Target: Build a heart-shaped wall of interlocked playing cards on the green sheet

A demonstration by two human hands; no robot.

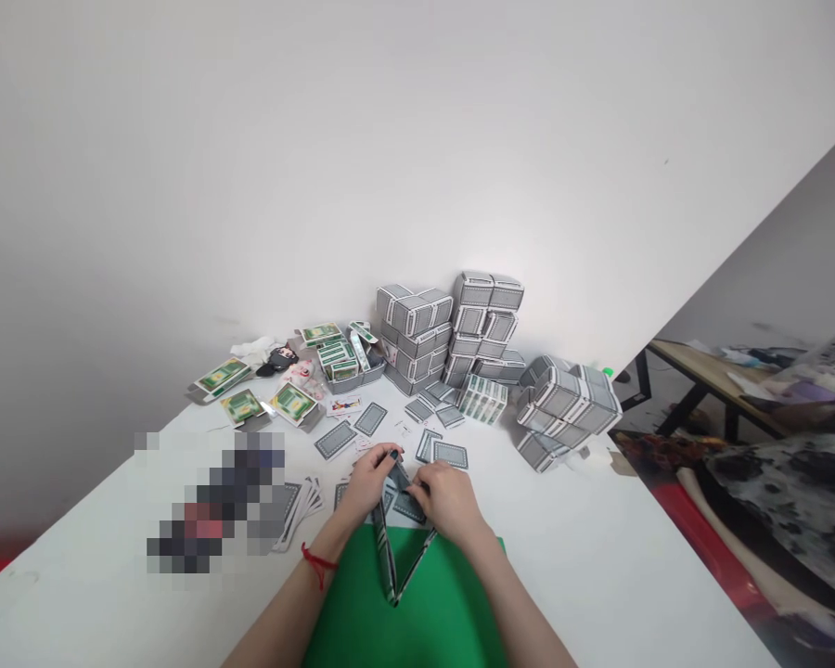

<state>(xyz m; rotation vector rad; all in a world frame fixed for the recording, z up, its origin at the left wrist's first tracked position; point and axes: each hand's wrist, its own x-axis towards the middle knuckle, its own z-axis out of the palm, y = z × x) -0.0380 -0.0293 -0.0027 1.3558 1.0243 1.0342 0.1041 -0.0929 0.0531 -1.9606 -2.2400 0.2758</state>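
My left hand [370,480] and my right hand [450,501] meet over a green mat [459,612] on the white table [598,557]. Both pinch grey-backed playing cards [402,482] held between them. Two more cards [395,561] lean together edge to edge in a V shape on the mat, just below my hands. A red string circles my left wrist. Fingers of both hands are closed on the cards.
Loose grey-backed cards [362,429] lie scattered beyond my hands. Stacks of grey card boxes [452,329] stand at the wall, more boxes [563,404] at the right. Green-faced packs [292,401] lie at the left. A fanned card pile [304,501] sits beside a blurred patch.
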